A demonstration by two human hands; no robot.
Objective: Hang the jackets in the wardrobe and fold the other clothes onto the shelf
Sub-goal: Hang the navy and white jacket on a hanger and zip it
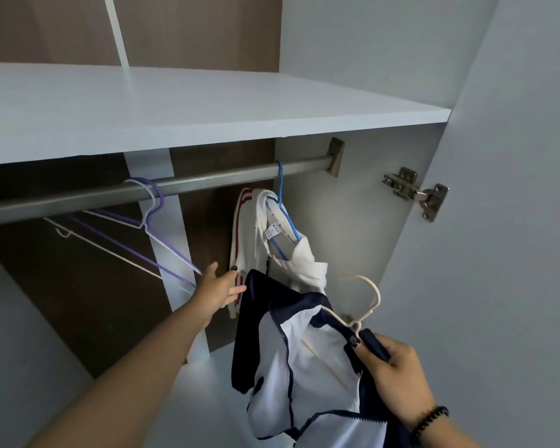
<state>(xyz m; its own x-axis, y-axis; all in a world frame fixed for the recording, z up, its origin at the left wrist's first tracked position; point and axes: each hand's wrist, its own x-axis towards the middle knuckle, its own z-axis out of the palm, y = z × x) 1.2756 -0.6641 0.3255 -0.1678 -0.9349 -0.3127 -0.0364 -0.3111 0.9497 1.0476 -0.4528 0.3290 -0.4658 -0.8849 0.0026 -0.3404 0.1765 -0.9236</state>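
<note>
A navy and white jacket (291,367) hangs on a cream hanger (367,305) below the metal rail (188,184). My right hand (395,367) grips the jacket's collar and the hanger's neck. My left hand (219,287) reaches forward with fingers straight, its fingertips touching the navy jacket's upper left edge. A white jacket with red stripes (272,240) hangs from the rail on a blue hanger (282,205), just behind the navy jacket. The white shelf (175,111) sits above the rail.
Purple and white bare hangers (149,218) hang on the rail at the left. The wardrobe's right wall carries a metal door hinge (414,192), with the open door (514,221) beside it. The wardrobe floor (201,399) lies below.
</note>
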